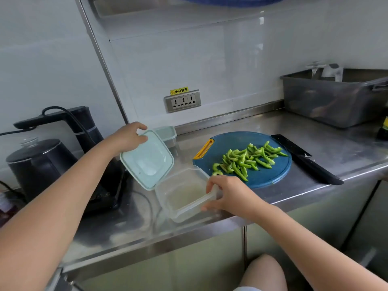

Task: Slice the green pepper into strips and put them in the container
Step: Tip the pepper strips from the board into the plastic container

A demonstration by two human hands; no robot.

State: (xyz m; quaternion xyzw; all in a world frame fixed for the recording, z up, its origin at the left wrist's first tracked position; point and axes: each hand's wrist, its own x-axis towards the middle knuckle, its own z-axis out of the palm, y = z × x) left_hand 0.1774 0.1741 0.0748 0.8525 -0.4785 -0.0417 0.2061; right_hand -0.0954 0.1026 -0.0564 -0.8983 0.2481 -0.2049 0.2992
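Several green pepper strips (247, 159) lie in a pile on a round blue cutting board (270, 175). A clear square container (184, 196) stands on the steel counter just left of the board, with nothing in it. My right hand (227, 195) grips its near right rim. My left hand (131, 136) holds the pale green lid (147, 159) by its far corner, tilted up above the container's left side. A black knife (304, 158) lies on the counter to the right of the board.
A second lidded container (167, 135) sits behind the lid near the wall. A black kettle (38, 164) and its stand (84, 127) occupy the left. A grey tub (333, 97) stands at the back right. The counter's front edge (189, 238) runs below the container.
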